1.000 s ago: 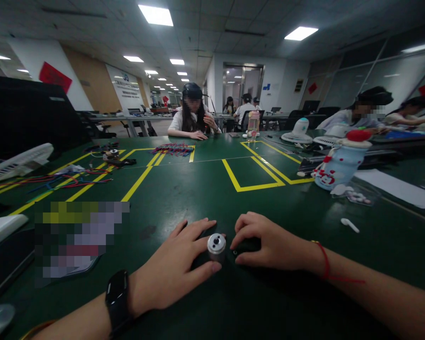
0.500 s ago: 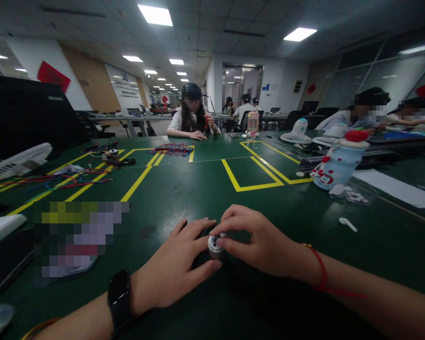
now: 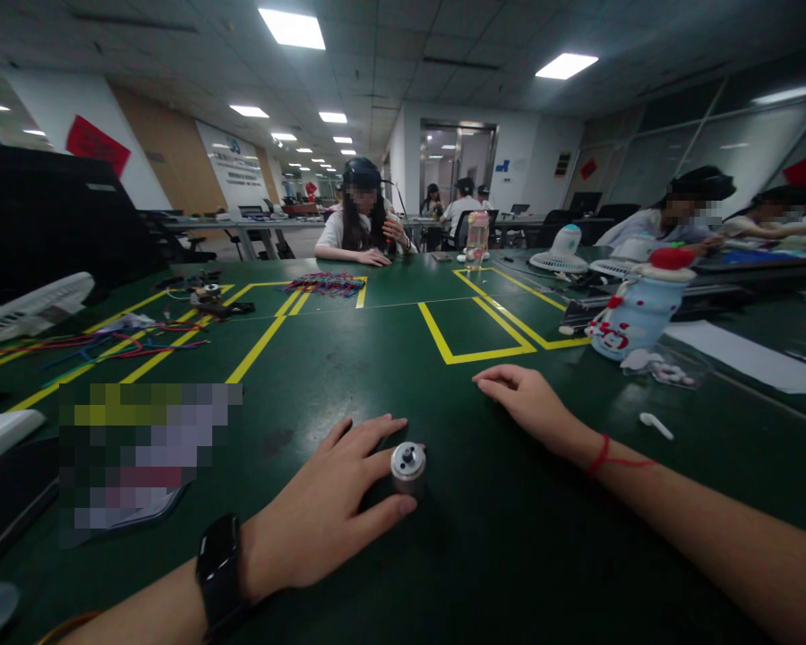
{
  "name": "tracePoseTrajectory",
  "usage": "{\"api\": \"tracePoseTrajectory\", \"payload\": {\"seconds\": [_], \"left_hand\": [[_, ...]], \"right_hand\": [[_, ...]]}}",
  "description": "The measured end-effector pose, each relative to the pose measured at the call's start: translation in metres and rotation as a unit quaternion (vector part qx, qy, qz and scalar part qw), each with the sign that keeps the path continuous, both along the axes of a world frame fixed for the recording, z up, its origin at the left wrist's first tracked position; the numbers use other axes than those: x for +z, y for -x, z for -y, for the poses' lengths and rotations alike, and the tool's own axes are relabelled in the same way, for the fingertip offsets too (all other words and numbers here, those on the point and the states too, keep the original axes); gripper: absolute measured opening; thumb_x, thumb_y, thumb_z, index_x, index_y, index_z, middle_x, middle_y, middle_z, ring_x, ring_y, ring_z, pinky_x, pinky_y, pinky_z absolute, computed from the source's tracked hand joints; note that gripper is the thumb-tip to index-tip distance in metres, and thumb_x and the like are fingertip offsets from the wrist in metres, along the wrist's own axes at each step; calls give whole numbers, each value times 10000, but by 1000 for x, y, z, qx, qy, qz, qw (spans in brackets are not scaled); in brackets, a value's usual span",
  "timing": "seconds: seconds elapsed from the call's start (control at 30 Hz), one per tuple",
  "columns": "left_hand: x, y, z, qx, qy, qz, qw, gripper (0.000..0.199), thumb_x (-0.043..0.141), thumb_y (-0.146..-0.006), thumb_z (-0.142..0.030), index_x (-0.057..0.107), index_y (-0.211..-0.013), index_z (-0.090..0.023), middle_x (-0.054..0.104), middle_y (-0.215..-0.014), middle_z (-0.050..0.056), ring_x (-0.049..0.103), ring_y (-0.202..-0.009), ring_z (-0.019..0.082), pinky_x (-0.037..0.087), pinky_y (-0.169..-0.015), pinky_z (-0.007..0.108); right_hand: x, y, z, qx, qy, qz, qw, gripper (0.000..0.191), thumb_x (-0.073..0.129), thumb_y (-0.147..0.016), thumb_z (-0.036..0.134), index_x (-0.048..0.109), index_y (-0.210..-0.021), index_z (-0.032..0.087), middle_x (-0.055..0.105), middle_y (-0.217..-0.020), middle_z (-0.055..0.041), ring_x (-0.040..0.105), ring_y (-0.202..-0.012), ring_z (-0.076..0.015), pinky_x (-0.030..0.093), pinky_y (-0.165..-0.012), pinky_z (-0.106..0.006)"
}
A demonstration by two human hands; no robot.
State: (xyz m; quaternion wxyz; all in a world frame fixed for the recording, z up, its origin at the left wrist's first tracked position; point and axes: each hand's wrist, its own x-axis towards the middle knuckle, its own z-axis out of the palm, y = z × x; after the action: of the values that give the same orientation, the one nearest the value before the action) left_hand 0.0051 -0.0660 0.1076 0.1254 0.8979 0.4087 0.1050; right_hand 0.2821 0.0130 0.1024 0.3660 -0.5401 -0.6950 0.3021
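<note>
A small silver metal cylinder (image 3: 408, 469) stands upright on the green table (image 3: 349, 358), its round top showing dark holes and a dark centre. My left hand (image 3: 339, 506) lies around its left side, thumb in front and index finger behind, steadying it with the other fingers spread on the table. My right hand (image 3: 520, 399) is up and to the right of the cylinder, away from it, fingers bent together near the yellow tape; whether a small item sits between the fingertips is hidden.
A blue bottle (image 3: 638, 313), a white earbud (image 3: 656, 425) and paper (image 3: 745, 358) lie right. Coloured wires (image 3: 141, 340), a wire pile (image 3: 326, 284) and a blurred packet (image 3: 148, 457) are left. A person (image 3: 363, 215) sits opposite.
My right hand has let go of the cylinder's top and moved up and to the right. The cylinder's top is now uncovered. My left hand stays beside it.
</note>
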Motion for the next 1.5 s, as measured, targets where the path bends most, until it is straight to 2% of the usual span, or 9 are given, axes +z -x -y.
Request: {"api": "tracePoseTrajectory", "payload": {"seconds": [0.13, 0.27, 0.47, 0.6, 0.73, 1.07, 1.2, 1.4, 1.5], "left_hand": [[-2, 0, -4, 2, 5, -5, 1000, 409, 502, -945, -435, 452, -1349, -400, 358, -1491, 13, 332, -1347, 306, 169, -1093, 612], [-4, 0, -5, 2, 4, -7, 1000, 414, 496, -947, -442, 448, -1353, -384, 350, -1495, 28, 321, -1352, 307, 157, -1094, 614], [-4, 2, -1, -3, -11, 4, 1000, 353, 534, -931, -395, 530, -1277, -323, 399, -1456, 58, 366, -1314, 315, 204, -1087, 584], [-8, 4, 0, -9, -23, 15, 1000, 376, 563, -916, -356, 521, -1288, -324, 417, -1438, 55, 390, -1291, 320, 228, -1076, 575], [-4, 8, 1, -6, -19, 10, 1000, 321, 560, -916, -376, 568, -1228, -299, 414, -1443, 59, 388, -1294, 317, 233, -1078, 566], [4, 5, -6, 3, 5, 3, 1000, 323, 544, -923, -401, 565, -1240, -344, 380, -1483, 26, 336, -1346, 315, 179, -1098, 592], [1, 6, -8, 2, 10, 8, 1000, 359, 531, -926, -437, 540, -1274, -351, 369, -1492, 31, 342, -1344, 321, 189, -1093, 600], [-12, 2, -11, 0, 2, 19, 1000, 401, 531, -929, -435, 499, -1323, -370, 376, -1487, 19, 344, -1342, 317, 181, -1101, 588], [-13, -3, -11, 2, 4, 12, 1000, 417, 522, -932, -449, 478, -1341, -382, 367, -1492, 18, 340, -1344, 322, 176, -1096, 601]], "right_hand": [[-11, -3, -9, 11, 10, 8, 1000, 280, 552, -847, 330, 674, -1011, 139, 691, -905, -69, 618, -760, -165, 475, -667, -302], [-5, 9, 3, 31, -9, 40, 999, 224, 607, -812, 304, 701, -952, 157, 682, -876, -59, 593, -740, -164, 457, -682, -316], [18, 52, 47, 204, -133, 29, 969, 181, 646, -816, 279, 681, -976, 202, 639, -982, -42, 573, -899, -158, 453, -813, -307], [20, 70, 61, 228, -150, 26, 962, 103, 666, -810, 273, 708, -894, 232, 618, -998, -31, 560, -959, -170, 428, -882, -336], [24, 64, 53, 208, -127, -22, 970, 120, 645, -835, 303, 701, -901, 221, 618, -970, -31, 575, -921, -157, 452, -839, -311], [12, 31, 45, 279, -88, 179, 939, 163, 689, -787, 353, 740, -925, 282, 595, -1029, -35, 529, -967, -195, 407, -886, -386], [16, 25, 33, 249, -74, 109, 959, 258, 678, -792, 348, 706, -1026, 242, 621, -1044, -50, 564, -954, -185, 444, -850, -340], [-2, -14, -17, 3, -41, 28, 999, 263, 585, -832, 375, 712, -915, 160, 704, -918, -75, 629, -839, -205, 475, -758, -344], [-12, -29, -30, -42, -24, 24, 999, 278, 564, -832, 364, 708, -912, 140, 711, -884, -83, 638, -806, -208, 482, -739, -353]]}}
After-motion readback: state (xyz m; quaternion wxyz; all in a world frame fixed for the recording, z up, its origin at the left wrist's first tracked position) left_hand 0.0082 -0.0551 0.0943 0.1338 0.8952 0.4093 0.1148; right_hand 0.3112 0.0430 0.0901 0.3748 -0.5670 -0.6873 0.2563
